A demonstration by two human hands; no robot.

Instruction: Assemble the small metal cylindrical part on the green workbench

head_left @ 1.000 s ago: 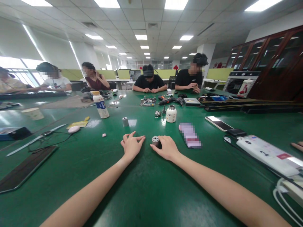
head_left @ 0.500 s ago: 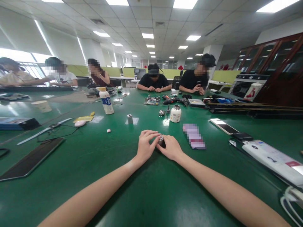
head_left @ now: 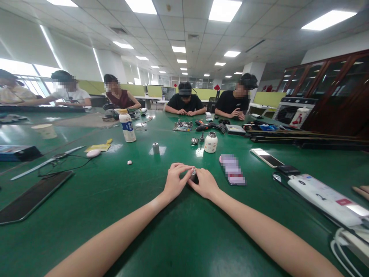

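Silver-grey metal cylinder [head_left: 193, 175] sits, in the head view, just below and right of the frame's centre, between the two bare hands on my feed. My right hand [head_left: 206, 184] has hold of it from the right, thumb on the near side and fingers round the far side, opened only as wide as the cylinder. My left hand [head_left: 176, 181] meets it from the left, thumb and fingertips drawn close at its upper end; how firmly they press I cannot tell. Its top faces up, while its base is hidden behind my thumbs. Up and left of my grip, a second grey metal cylinder [head_left: 156, 148] stands upright on the glossy green tabletop [head_left: 184, 238]. Up and right stands a rounded white bottle with a dark neck [head_left: 211, 144].
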